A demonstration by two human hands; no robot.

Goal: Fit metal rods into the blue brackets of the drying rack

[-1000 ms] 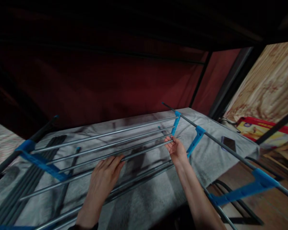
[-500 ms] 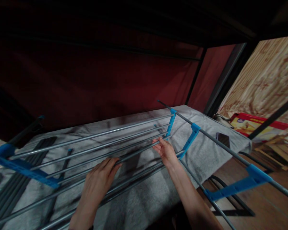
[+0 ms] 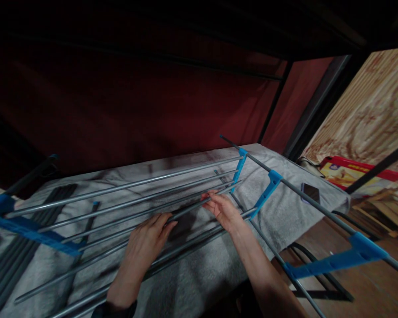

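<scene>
A long grey metal tube (image 3: 69, 274) slants across the rack, its near left end loose above the grey cloth. My left hand (image 3: 149, 240) is wrapped over its middle, the fingertips hidden under it. Further along, my right hand (image 3: 222, 210) pinches the same tube between thumb and fingers, close to the right-hand blue plastic bracket (image 3: 240, 170). Several parallel tubes (image 3: 129, 182) span from this bracket to the left blue bracket (image 3: 36, 236). Another blue bracket (image 3: 267, 192) sits on the same side pole (image 3: 298, 193).
Grey cloth (image 3: 192, 282) covers the surface beneath. Several dark tubes (image 3: 20, 251) lie at the left. A phone (image 3: 310, 193) rests on the cloth at the right, near a red and yellow box (image 3: 358, 170). A third blue bracket (image 3: 338, 260) juts out at the lower right.
The held tube has shifted rightward, and its left end now shows. My left hand moved slightly right along with it; my right hand moved slightly left. The view shifted a little.
</scene>
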